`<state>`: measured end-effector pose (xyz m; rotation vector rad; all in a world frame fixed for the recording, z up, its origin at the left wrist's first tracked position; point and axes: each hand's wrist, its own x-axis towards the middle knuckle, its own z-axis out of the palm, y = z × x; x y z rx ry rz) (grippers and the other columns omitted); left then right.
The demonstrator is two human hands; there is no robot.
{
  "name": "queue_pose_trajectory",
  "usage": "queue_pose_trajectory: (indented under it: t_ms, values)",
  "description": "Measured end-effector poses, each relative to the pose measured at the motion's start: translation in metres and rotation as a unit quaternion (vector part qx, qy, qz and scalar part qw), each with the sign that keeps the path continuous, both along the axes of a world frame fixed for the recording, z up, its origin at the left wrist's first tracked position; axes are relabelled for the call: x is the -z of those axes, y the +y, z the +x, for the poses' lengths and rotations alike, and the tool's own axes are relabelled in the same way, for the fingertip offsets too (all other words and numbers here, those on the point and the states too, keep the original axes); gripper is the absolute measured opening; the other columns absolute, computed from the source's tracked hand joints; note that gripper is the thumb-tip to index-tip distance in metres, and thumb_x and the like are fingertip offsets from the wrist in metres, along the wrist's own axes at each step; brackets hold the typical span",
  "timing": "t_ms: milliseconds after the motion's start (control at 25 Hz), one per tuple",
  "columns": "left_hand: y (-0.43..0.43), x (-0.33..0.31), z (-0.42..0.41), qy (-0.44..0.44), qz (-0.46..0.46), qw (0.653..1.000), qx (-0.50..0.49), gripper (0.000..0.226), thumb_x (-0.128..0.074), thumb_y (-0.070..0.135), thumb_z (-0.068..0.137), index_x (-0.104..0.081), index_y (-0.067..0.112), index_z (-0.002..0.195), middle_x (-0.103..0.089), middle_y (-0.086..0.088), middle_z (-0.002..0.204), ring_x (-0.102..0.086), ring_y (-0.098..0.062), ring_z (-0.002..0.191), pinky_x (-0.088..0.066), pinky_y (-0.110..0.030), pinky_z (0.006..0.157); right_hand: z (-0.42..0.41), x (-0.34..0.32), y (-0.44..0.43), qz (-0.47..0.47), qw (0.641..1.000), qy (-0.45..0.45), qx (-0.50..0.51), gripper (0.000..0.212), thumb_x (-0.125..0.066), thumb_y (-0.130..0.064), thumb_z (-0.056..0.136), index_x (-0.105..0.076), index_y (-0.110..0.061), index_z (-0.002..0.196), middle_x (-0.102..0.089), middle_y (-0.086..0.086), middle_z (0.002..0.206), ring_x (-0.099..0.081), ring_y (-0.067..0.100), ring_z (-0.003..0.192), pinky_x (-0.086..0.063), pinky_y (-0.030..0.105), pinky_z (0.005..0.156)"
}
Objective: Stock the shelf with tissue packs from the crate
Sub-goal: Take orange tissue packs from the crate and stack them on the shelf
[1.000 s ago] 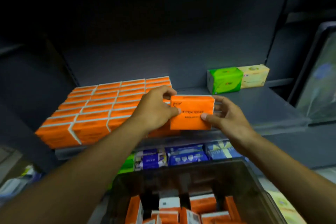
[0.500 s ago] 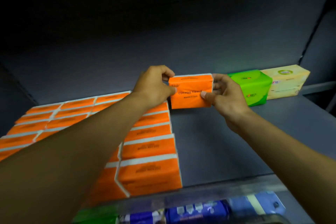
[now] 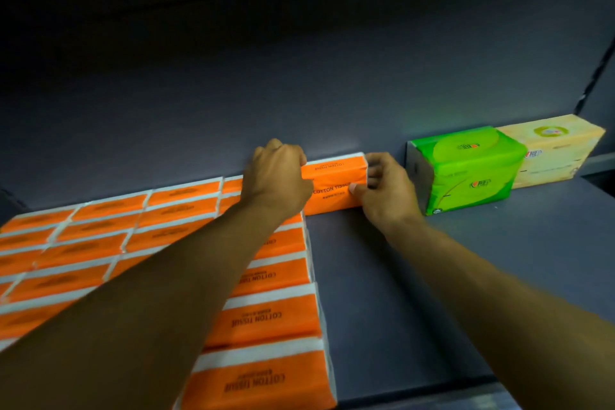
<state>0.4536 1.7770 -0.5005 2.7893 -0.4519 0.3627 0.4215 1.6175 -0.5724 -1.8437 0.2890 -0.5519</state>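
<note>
Standing on edge at the back of the shelf, the orange, white-edged COTTON TISSUE pack is gripped endwise by the curled left hand and right hand.

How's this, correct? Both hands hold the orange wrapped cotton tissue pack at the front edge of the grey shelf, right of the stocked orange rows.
Wrong on place. In the head view the left hand and right hand hold the orange wrapped cotton tissue pack at the back of the grey shelf, by the rear wall, right of the stocked orange rows.
</note>
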Motion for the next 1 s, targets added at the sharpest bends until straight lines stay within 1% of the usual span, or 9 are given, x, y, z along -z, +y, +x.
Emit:
queue_pose_trajectory:
  t_ms: [120, 200, 360, 440, 560, 640, 800, 880, 1000]
  values:
    - [-0.003, 0.0, -0.002, -0.017, 0.019, 0.999, -0.035, 0.036, -0.072, 0.021, 0.08, -0.065, 0.028, 0.115, -0.055, -0.005, 0.12, -0.048, -0.031, 0.117, -0.043, -0.041, 0.095, 0.006, 0.008, 0.002, -0.028, 0.999, 0.009, 0.028, 0.037, -0.073, -0.014, 0.07, -0.053, -0.029, 0.097, -0.067, 0.003, 0.096, -0.066, 0.023, 0.091, -0.054, 0.047, 0.088]
    - [-0.004, -0.003, -0.004, -0.011, 0.02, 0.999, -0.044, 0.035, -0.072, 0.022, 0.08, -0.065, 0.028, 0.114, -0.055, -0.004, 0.121, -0.047, -0.03, 0.119, -0.041, -0.042, 0.094, 0.007, 0.008, -0.001, -0.048, 0.998, 0.035, 0.037, 0.045, -0.076, -0.022, 0.07, -0.054, -0.024, 0.108, -0.065, 0.008, 0.105, -0.065, 0.026, 0.095, -0.053, 0.046, 0.091]
    - [-0.002, -0.01, -0.016, 0.0, 0.005, 0.999, -0.04, 0.036, -0.073, 0.023, 0.08, -0.064, 0.027, 0.115, -0.055, -0.004, 0.121, -0.047, -0.03, 0.118, -0.043, -0.041, 0.095, -0.014, -0.008, -0.009, -0.094, 0.991, 0.083, 0.038, 0.065, -0.081, -0.02, 0.072, -0.05, -0.016, 0.13, -0.06, 0.012, 0.12, -0.062, 0.028, 0.107, -0.05, 0.044, 0.098]
    - [0.002, -0.018, -0.028, -0.005, -0.023, 0.999, -0.03, 0.034, -0.073, 0.024, 0.08, -0.065, 0.025, 0.113, -0.057, -0.005, 0.12, -0.048, -0.031, 0.116, -0.045, -0.04, 0.095, -0.038, -0.022, -0.011, -0.099, 0.991, 0.083, 0.035, 0.061, -0.078, -0.017, 0.074, -0.052, -0.014, 0.129, -0.06, 0.012, 0.122, -0.06, 0.029, 0.111, -0.049, 0.043, 0.099]
    - [0.009, -0.03, -0.061, -0.019, -0.049, 0.999, 0.003, 0.03, -0.071, 0.027, 0.081, -0.067, 0.024, 0.111, -0.058, -0.007, 0.118, -0.049, -0.032, 0.114, -0.042, -0.036, 0.094, -0.094, -0.046, -0.006, -0.158, 0.983, 0.097, 0.0, 0.043, -0.073, -0.013, 0.081, -0.059, -0.011, 0.122, -0.063, 0.006, 0.113, -0.061, 0.022, 0.098, -0.047, 0.028, 0.091]
    - [0.016, -0.035, -0.09, -0.038, -0.056, 0.997, 0.033, 0.028, -0.07, 0.027, 0.082, -0.067, 0.024, 0.11, -0.059, -0.008, 0.116, -0.05, -0.033, 0.113, -0.04, -0.034, 0.095, -0.133, -0.057, 0.001, -0.185, 0.978, 0.09, -0.023, 0.033, -0.071, -0.011, 0.083, -0.064, -0.012, 0.115, -0.062, 0.002, 0.104, -0.059, 0.018, 0.085, -0.046, 0.026, 0.082]
    - [0.037, -0.046, -0.157, -0.081, -0.102, 0.987, 0.093, 0.022, -0.07, 0.024, 0.081, -0.07, 0.022, 0.103, -0.065, -0.006, 0.107, -0.058, -0.028, 0.103, -0.04, -0.029, 0.09, -0.2, -0.068, 0.013, -0.166, 0.983, 0.078, -0.013, 0.015, -0.069, -0.009, 0.083, -0.068, -0.016, 0.096, -0.065, -0.002, 0.085, -0.059, 0.014, 0.075, -0.038, 0.017, 0.069]
    - [0.043, -0.046, -0.196, -0.105, -0.131, 0.976, 0.14, 0.019, -0.07, 0.02, 0.079, -0.07, 0.02, 0.098, -0.067, -0.002, 0.099, -0.061, -0.021, 0.093, -0.039, -0.023, 0.083, -0.235, -0.07, 0.02, -0.156, 0.986, 0.056, -0.011, 0.013, -0.068, -0.007, 0.082, -0.066, -0.02, 0.084, -0.064, -0.006, 0.073, -0.057, 0.008, 0.064, -0.039, 0.017, 0.066]
    - [0.05, -0.036, -0.258, -0.111, -0.228, 0.949, 0.187, 0.013, -0.067, 0.017, 0.079, -0.069, 0.019, 0.092, -0.067, 0.007, 0.087, -0.058, -0.009, 0.073, -0.038, -0.012, 0.07, -0.285, -0.057, 0.028, -0.156, 0.986, 0.044, -0.032, 0.019, -0.068, -0.007, 0.081, -0.062, -0.024, 0.073, -0.061, -0.013, 0.063, -0.053, -0.001, 0.056, -0.044, 0.019, 0.063]
